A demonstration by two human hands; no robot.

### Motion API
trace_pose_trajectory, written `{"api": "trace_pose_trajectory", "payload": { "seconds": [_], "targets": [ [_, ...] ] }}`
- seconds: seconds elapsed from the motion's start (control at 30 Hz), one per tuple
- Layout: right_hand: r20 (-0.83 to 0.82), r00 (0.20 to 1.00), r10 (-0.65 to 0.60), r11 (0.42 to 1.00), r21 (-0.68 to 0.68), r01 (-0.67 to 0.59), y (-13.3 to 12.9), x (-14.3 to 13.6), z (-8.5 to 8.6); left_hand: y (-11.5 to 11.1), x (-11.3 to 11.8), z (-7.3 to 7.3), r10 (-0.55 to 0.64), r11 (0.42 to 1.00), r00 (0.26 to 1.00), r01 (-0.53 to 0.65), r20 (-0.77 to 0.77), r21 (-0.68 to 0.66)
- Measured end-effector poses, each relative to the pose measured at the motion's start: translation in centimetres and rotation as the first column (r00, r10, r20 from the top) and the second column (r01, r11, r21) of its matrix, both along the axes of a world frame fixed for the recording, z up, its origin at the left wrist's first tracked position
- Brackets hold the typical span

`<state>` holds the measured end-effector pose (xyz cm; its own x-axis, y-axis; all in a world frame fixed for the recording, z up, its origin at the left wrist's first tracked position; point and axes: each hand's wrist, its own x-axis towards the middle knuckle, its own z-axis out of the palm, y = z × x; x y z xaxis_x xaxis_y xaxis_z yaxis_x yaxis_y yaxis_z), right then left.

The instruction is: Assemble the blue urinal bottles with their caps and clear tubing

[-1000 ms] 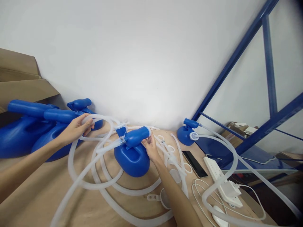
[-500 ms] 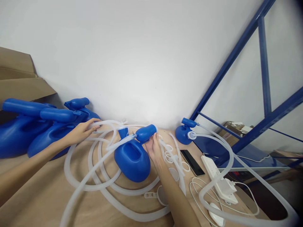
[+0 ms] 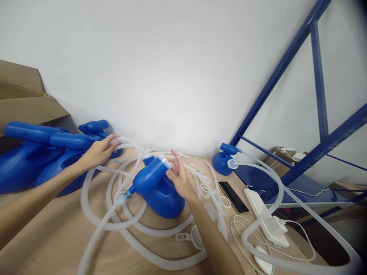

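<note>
My left hand (image 3: 104,151) has its fingers closed around a translucent white hose (image 3: 126,142) at the left. Beside the mouth of a blue cylindrical piece (image 3: 150,176) is my right hand (image 3: 180,176), its fingers spread; any contact with the white rim is blurred. That piece lies tilted over a blue rounded bottle (image 3: 168,202), its narrow end joined to a hose through a clear connector (image 3: 122,195). Hose coils surround the bottle on the wooden table (image 3: 57,233).
More blue bottles (image 3: 20,164) and a cardboard box (image 3: 25,109) are at the left. Rightward are white rings (image 3: 225,202), a phone (image 3: 233,197), a power strip (image 3: 266,217), a mouse (image 3: 263,259) and another hosed bottle (image 3: 222,163). A blue metal frame (image 3: 281,72) stands beyond.
The blue cylindrical piece has swung left and down, its mouth now pointing more upward. My right hand has opened and moved slightly left and up. My left hand, with the hose, has risen slightly.
</note>
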<state>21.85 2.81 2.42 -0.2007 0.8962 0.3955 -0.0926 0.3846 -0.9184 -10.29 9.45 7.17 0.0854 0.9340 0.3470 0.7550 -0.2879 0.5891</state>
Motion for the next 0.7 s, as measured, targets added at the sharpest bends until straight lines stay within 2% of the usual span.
{"api": "trace_pose_trajectory", "payload": {
  "seconds": [0.1, 0.23, 0.33, 0.43, 0.53, 0.6, 0.7],
  "targets": [
    [0.149, 0.983, 0.104, 0.994, 0.029, -0.110, -0.5, -0.9, -0.6, -0.1, 0.0, 0.3, 0.019, 0.998, 0.987, -0.009, 0.161, -0.065],
    [0.349, 0.935, 0.056, 0.984, 0.137, -0.111, -1.3, -2.2, -0.8, -1.0, -0.1, 0.6, -0.052, 0.989, 0.982, 0.076, 0.182, -0.126],
    [0.261, 0.964, -0.044, 0.996, 0.092, 0.021, -2.0, -3.7, -0.8, -2.3, -0.3, 0.8, -0.139, 0.990, 0.988, 0.141, 0.059, -0.026],
    [0.081, 0.994, -0.077, 0.992, -0.094, 0.085, -2.1, -5.3, -0.7, -3.9, -0.3, 0.8, -0.222, 0.969, 0.968, 0.232, -0.115, 0.082],
    [-0.060, 0.998, -0.029, 0.975, -0.221, 0.015, -1.5, -6.8, -0.4, -5.5, 0.1, 0.7, -0.232, 0.968, 0.931, 0.249, -0.281, 0.025],
    [-0.097, 0.995, -0.002, 0.977, -0.212, -0.018, -1.1, -7.4, 0.1, -6.3, 0.6, 0.7, -0.230, 0.972, 0.918, 0.235, -0.324, -0.024],
    [-0.064, 0.996, 0.058, 0.985, -0.158, -0.067, -0.3, -7.1, 0.8, -6.8, 1.1, 1.1, -0.303, 0.953, 0.913, 0.290, -0.275, -0.089]
  ]
}}
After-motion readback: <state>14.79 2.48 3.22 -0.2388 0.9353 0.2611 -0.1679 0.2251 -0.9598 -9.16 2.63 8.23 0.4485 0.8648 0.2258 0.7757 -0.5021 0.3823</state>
